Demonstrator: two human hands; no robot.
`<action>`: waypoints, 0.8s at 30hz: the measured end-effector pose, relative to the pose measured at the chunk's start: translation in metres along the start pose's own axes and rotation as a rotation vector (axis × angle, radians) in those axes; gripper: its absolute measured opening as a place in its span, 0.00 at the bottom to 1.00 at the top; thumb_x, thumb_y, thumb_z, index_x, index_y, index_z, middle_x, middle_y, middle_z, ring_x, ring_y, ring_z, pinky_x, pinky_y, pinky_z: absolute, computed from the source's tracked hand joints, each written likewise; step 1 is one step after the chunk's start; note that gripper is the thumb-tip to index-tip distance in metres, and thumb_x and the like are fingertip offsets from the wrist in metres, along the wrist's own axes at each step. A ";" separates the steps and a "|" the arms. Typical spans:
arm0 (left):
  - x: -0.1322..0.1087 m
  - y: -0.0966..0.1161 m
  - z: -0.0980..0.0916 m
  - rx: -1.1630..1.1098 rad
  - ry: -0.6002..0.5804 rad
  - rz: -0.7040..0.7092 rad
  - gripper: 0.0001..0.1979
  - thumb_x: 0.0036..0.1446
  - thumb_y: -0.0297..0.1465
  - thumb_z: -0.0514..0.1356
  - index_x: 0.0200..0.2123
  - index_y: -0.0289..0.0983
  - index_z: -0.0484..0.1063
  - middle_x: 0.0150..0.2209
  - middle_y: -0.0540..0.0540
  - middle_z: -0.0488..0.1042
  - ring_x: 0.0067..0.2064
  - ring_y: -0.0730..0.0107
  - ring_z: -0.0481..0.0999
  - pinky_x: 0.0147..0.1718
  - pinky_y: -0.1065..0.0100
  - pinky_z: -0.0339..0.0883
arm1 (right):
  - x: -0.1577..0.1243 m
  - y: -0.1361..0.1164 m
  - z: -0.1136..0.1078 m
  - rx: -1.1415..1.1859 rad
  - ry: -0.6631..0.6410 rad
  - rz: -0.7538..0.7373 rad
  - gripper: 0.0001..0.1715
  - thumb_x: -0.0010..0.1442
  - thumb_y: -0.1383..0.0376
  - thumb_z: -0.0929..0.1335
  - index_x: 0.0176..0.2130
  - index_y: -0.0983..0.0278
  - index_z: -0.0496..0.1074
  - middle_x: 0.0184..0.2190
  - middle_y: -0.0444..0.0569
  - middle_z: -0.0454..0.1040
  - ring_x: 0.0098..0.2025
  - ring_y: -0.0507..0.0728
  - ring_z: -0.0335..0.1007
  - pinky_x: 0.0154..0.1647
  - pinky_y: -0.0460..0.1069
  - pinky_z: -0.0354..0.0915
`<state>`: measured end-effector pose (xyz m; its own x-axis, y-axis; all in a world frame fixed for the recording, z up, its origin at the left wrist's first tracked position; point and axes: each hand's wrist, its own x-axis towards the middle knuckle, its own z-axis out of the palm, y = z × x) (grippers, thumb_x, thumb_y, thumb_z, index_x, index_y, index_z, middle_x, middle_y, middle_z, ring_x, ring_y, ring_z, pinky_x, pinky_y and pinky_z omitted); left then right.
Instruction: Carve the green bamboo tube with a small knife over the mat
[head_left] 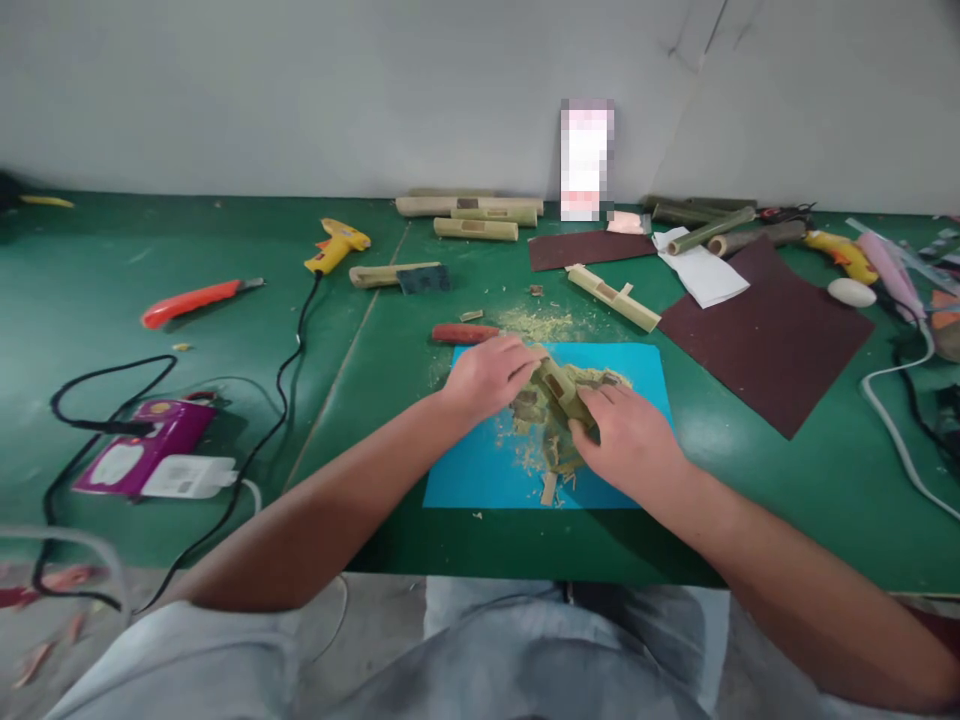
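Observation:
A short bamboo tube (559,388) with a rectangular opening cut in its side lies slanted between my hands. My left hand (491,375) grips its far left end with closed fingers. At the near right end, my right hand (626,430) wraps its thumb and fingers around the tube. Beneath it is a blue sheet (480,470) strewn with bamboo shavings and dust (536,440). A red-handled tool (463,333) rests just beyond my left hand, its tip partly hidden by the hand.
Cut bamboo tubes (476,230) lie along the back, and another (611,298) lies right. A yellow glue gun (337,245), an orange utility knife (199,302) and a purple power strip (154,445) with cables occupy the left. Brown sandpaper (780,340) lies right; a phone (586,160) stands behind.

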<state>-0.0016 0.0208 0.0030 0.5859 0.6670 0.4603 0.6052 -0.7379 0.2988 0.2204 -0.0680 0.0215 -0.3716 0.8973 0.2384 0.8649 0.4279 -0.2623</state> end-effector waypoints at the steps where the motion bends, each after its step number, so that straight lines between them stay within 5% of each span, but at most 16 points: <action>1: 0.002 -0.001 -0.001 0.014 0.030 -0.009 0.15 0.69 0.33 0.54 0.48 0.38 0.79 0.41 0.42 0.77 0.43 0.63 0.77 0.43 0.62 0.73 | 0.000 0.000 0.000 0.001 0.002 -0.001 0.15 0.63 0.65 0.65 0.45 0.69 0.75 0.39 0.59 0.78 0.43 0.65 0.74 0.46 0.59 0.69; 7: 0.006 0.003 -0.006 -0.120 0.094 -0.116 0.12 0.66 0.33 0.58 0.46 0.38 0.80 0.41 0.42 0.78 0.44 0.60 0.76 0.46 0.58 0.72 | 0.000 0.001 0.001 0.009 -0.016 -0.002 0.16 0.63 0.64 0.64 0.47 0.70 0.74 0.41 0.59 0.78 0.45 0.65 0.74 0.48 0.59 0.68; 15: 0.005 0.009 -0.005 -0.674 0.283 -0.685 0.08 0.56 0.33 0.65 0.39 0.36 0.79 0.32 0.47 0.80 0.34 0.67 0.79 0.37 0.65 0.74 | 0.001 0.000 -0.003 0.019 -0.044 0.025 0.14 0.62 0.64 0.65 0.46 0.68 0.74 0.40 0.58 0.78 0.45 0.65 0.73 0.46 0.58 0.68; 19: 0.006 0.005 -0.005 -0.807 0.311 -0.736 0.08 0.54 0.34 0.66 0.34 0.36 0.77 0.31 0.48 0.79 0.35 0.68 0.78 0.39 0.65 0.72 | 0.001 0.000 -0.003 0.019 -0.044 0.027 0.14 0.62 0.65 0.65 0.46 0.68 0.74 0.40 0.58 0.78 0.45 0.65 0.73 0.47 0.58 0.69; 24: 0.006 0.006 -0.007 -0.681 0.324 -0.697 0.07 0.53 0.35 0.67 0.32 0.37 0.77 0.32 0.50 0.77 0.35 0.70 0.74 0.38 0.67 0.68 | 0.001 -0.001 -0.004 0.036 -0.058 0.029 0.16 0.63 0.64 0.65 0.47 0.69 0.74 0.41 0.59 0.78 0.47 0.66 0.73 0.49 0.59 0.69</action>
<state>0.0017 0.0193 0.0137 -0.0138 0.9843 0.1762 0.2618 -0.1665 0.9506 0.2205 -0.0675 0.0256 -0.3667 0.9136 0.1759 0.8634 0.4046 -0.3016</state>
